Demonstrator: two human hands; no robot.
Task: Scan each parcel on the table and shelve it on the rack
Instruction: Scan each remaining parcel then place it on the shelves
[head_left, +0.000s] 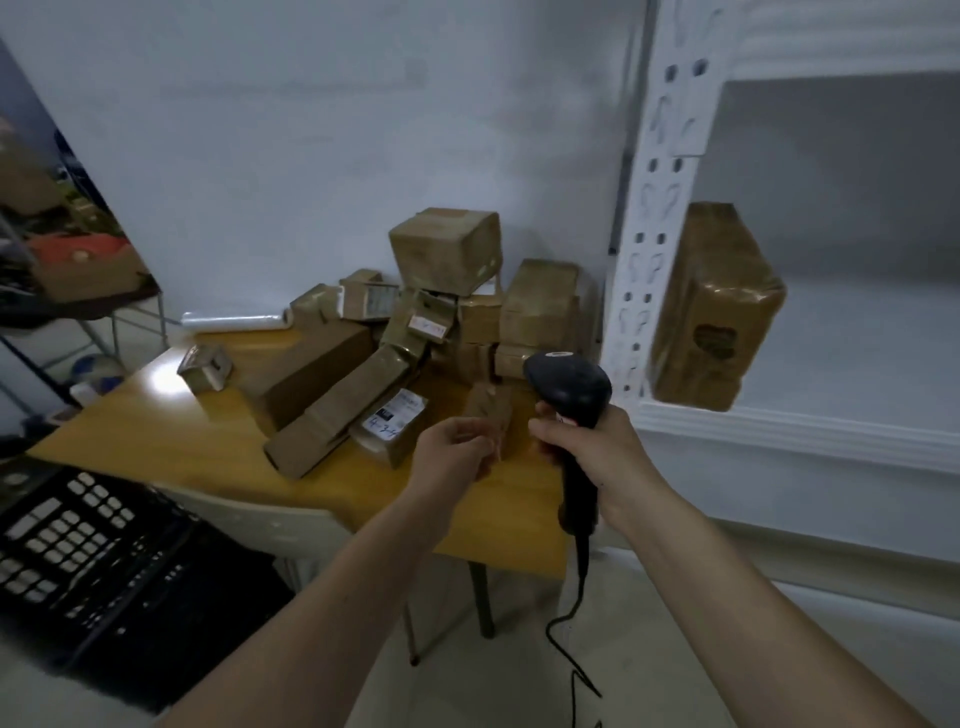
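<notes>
Wooden table (156, 431), small parcel (488, 410) beyond left hand (452, 457), barely apart

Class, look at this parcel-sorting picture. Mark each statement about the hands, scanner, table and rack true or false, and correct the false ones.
1. The right hand grips a black corded handheld barcode scanner. True.
2. The white metal rack holds no parcels. False: one brown taped cardboard parcel stands on its shelf.
3. Brown cardboard boxes are piled on the yellow wooden table. True.
4. The left hand holds the scanner. False: the right does.
</notes>
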